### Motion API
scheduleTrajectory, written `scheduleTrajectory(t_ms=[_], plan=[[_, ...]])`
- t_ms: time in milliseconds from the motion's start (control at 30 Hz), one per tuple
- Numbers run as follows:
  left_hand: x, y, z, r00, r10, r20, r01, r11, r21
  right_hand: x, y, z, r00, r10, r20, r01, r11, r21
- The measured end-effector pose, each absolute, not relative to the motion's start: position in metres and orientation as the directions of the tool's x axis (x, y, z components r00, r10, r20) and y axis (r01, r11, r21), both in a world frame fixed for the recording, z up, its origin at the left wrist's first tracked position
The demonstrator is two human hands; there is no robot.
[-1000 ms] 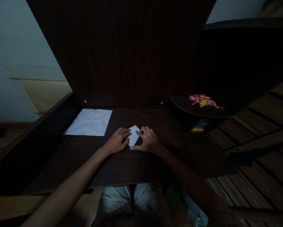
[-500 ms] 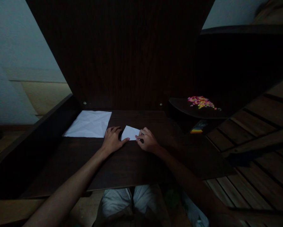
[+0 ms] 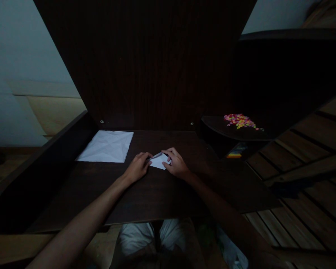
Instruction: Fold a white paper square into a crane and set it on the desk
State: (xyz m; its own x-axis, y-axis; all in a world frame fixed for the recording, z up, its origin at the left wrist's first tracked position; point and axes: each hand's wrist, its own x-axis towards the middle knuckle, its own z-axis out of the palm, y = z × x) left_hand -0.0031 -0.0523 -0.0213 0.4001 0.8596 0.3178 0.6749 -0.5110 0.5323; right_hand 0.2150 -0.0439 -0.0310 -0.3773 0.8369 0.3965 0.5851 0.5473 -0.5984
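The grip of the left hand (image 3: 139, 166) is pinched on the left end of a small folded white paper (image 3: 159, 162), its fingertips at the far side and its thumb nearer. The right hand (image 3: 176, 163) also grasps the paper, with forefinger at the far edge and thumb on the near part at the right. The paper lies between the hands on the counter (image 3: 142, 201): to the right of the left hand, to the left of the right hand. Its longer axis runs roughly left to right, from one hand to the other, and neither hand is clearly nearer, since both touch it. Along the far-left edge a shaded grey strip looks like a flap tilted up.

Counting from near to far: two clothed legs (image 3: 136, 235) below the near edge; two hands; one folded paper; one flat pile of larger creased white sheets (image 3: 106, 146) at the far left, well apart from the paper, its number of sheets impossible to tell. At the far right are one yellow-orange item (image 3: 234, 155) under one curved shelf (image 3: 216, 122), and on the shelf one heap of small coloured pieces (image 3: 240, 121), too many and too small to count. Farthest, two pale round fittings (image 3: 102, 121) sit low on one dark upright panel (image 3: 151, 67).
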Motion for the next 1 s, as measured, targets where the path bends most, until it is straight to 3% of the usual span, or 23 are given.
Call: scheduleTrajectory(t_ms=[100, 233, 333, 567, 700, 1000], plan=[[-0.003, -0.051, -0.023, 0.456, 0.824, 0.336, 0.625, -0.565, 0.538, 0.216, -0.046, -0.027, -0.406, 0.834, 0.374, 0.617, 0.552, -0.561], [-0.004, -0.048, -0.030, 0.530, 0.774, 0.347, 0.581, -0.629, 0.516, 0.217, -0.050, -0.023, -0.552, 0.773, 0.312, 0.690, 0.633, -0.349], [-0.005, -0.048, -0.032, 0.574, 0.742, 0.345, 0.579, -0.667, 0.469, 0.218, -0.050, -0.021, -0.590, 0.765, 0.260, 0.712, 0.644, -0.281], [-0.004, -0.053, -0.021, 0.596, 0.719, 0.357, 0.608, -0.695, 0.385, 0.221, -0.048, -0.020, -0.605, 0.781, 0.155, 0.742, 0.623, -0.246], [-0.001, -0.058, -0.016, 0.588, 0.733, 0.343, 0.636, -0.680, 0.365, 0.224, -0.046, -0.022, -0.577, 0.791, 0.203, 0.760, 0.611, -0.222], [0.002, -0.062, -0.012, 0.606, 0.724, 0.330, 0.591, -0.687, 0.423, 0.225, -0.039, -0.027, -0.535, 0.797, 0.281, 0.739, 0.602, -0.301]])
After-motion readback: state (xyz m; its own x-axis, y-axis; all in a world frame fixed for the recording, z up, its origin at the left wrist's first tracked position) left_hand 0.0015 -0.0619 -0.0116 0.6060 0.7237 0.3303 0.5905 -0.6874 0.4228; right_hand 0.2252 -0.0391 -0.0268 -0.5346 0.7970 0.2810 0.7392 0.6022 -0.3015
